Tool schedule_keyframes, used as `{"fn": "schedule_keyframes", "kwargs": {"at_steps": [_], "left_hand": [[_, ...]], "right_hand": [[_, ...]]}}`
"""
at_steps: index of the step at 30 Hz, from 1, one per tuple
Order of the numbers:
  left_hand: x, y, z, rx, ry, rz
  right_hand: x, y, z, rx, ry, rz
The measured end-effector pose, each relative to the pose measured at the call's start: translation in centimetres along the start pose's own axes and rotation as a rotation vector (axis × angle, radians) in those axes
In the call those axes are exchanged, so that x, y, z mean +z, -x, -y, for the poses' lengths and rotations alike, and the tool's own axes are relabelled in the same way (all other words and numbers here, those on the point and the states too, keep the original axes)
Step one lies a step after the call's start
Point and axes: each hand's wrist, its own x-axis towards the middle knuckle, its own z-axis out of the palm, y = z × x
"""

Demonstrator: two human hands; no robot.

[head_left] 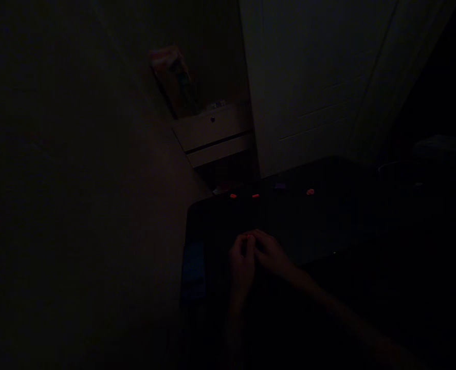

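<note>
The view is very dark. My left hand and my right hand meet above the near part of a dark table, fingertips touching. Both are closed around a small red piece, which shows only as a faint reddish spot between the fingers. Its kind cannot be made out. Beyond the hands, near the far edge, lie two small bright red pieces, one on the left and one beside it. Farther right sits a rounder, paler red lump.
A small dark purple block lies among the red pieces. At the table's left edge is a bluish flat rectangle, perhaps a phone. Behind stand a drawer unit with a colourful packet on top, and a pale panelled door.
</note>
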Motion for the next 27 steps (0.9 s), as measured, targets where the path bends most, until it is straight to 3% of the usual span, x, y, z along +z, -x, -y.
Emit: {"fn": "schedule_keyframes", "kwargs": {"at_steps": [27], "left_hand": [[0.07, -0.1, 0.1, 0.002, -0.001, -0.003]], "right_hand": [[0.03, 0.07, -0.21, 0.01, -0.002, 0.009]]}}
